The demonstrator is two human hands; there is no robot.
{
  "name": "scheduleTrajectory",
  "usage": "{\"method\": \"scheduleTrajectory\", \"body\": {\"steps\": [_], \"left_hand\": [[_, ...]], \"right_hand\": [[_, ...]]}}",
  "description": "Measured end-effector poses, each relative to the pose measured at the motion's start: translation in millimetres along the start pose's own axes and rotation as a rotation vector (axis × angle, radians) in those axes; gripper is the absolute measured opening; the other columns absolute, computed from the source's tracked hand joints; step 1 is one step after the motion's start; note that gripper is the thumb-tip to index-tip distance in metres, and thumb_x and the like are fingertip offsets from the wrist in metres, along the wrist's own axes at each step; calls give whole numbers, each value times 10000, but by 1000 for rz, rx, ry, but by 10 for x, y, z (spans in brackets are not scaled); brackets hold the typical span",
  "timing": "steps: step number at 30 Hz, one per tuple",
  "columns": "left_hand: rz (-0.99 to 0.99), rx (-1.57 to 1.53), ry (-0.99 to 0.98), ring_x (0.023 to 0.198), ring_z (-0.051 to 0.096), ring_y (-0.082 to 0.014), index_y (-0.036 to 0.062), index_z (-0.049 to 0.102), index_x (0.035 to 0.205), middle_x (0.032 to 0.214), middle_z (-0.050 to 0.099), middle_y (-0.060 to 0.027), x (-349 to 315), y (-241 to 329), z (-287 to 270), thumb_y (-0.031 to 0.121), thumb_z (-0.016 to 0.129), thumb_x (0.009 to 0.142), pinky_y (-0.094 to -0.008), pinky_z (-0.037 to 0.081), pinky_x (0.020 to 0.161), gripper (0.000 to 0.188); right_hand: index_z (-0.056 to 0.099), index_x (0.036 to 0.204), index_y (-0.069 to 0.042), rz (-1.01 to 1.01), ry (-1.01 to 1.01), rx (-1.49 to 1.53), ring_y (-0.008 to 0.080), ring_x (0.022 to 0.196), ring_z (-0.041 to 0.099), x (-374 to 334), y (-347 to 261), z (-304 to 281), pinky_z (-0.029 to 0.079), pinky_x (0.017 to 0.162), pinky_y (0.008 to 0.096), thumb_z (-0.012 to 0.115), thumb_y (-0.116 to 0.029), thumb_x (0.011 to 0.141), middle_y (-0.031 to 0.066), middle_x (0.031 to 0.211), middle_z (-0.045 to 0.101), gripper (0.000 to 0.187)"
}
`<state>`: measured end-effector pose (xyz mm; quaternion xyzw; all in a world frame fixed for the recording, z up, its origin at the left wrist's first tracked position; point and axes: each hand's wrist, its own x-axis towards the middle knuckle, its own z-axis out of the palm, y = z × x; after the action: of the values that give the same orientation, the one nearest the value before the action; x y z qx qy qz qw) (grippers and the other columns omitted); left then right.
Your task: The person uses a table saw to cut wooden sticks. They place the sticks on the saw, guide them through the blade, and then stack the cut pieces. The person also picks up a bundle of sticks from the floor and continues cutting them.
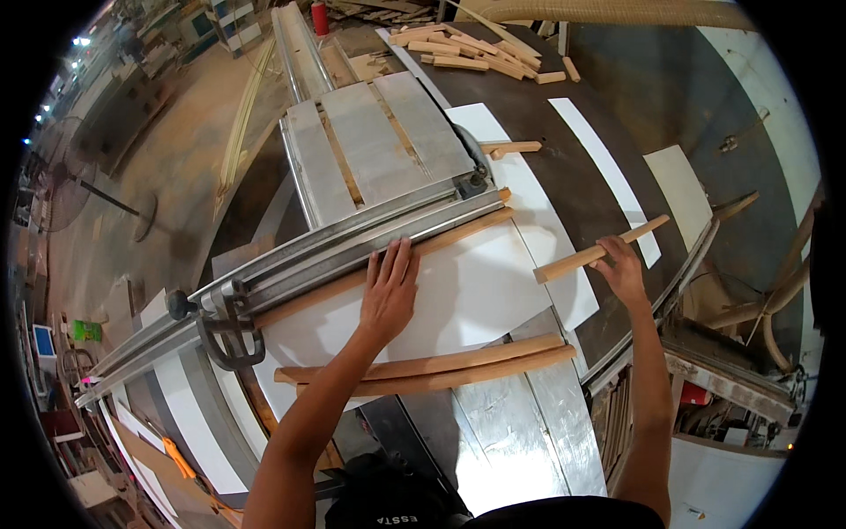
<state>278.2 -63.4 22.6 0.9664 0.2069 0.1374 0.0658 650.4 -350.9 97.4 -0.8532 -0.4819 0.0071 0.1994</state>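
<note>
My left hand point(390, 286) lies with its fingers stretched out over a long wooden strip point(458, 233), which runs along a metal fence point(352, 240). A white board point(471, 286) is under that strip. Off to the right, my right hand point(620, 269) is closed around another wooden strip point(568, 264), gripping it near its middle and holding it at a slant. Two more long strips point(467, 363) lie side by side nearer to me, close to my left forearm. A dark C-shaped clamp point(231, 339) sits on the fence to the left of my left hand.
Beyond the fence is a slotted metal sliding table point(379, 141). Short wood offcuts point(514, 148) lie at its right, and a pile of cut pieces point(476, 51) at the far side. A white strip point(608, 176) lies on the dark tabletop. A standing fan point(97, 189) is at left.
</note>
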Motion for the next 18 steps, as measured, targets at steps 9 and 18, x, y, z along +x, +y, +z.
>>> {"method": "scheduleTrajectory", "body": {"steps": [9,18], "left_hand": [[-157,-174,-126,1167,513,-348,176,530,1412,1220,551,-137,-420,134,-361,301,687,910,-523,365,995,540],[-147,-364,-338,1246,499,-348,153,575,1379,1282,557,-158,-1251,776,-661,419,668,937,-533,334,1064,525]], "right_hand": [[670,1225,-27,26,122,325,242,1096,644,-228,-759,-813,547,936,343,818,-87,795,116,1227,649,459],[686,1200,-16,-26,128,390,230,1023,654,-549,-1266,-1136,540,895,336,825,-183,812,127,1214,666,445]]}}
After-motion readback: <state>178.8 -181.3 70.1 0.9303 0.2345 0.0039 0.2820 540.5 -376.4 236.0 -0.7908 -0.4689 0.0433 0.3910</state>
